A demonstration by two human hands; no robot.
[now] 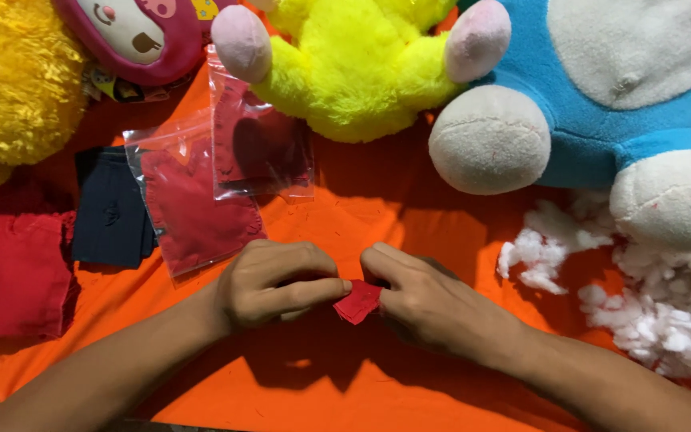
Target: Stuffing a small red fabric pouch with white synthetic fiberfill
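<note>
We note left hand (277,284) and right hand (421,300) both pinching small red cloth piece (357,302) between fingertips, frame centre, above orange cloth (345,216). At 9 o'clock: red fabric (13,268), dark fabric (109,212). At 11: two clear bags (225,172). At 3: white stuffing (665,312). At 12: yellow plush (357,68); at 1–2: blue plush (601,96).

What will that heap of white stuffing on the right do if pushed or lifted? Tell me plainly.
The white stuffing looks loose and fluffy, so it is probably very light. It lies in separate tufts on the orange cloth, so a push would likely scatter it rather than slide it whole. Lifted, it would probably squash and shed wisps.
</note>
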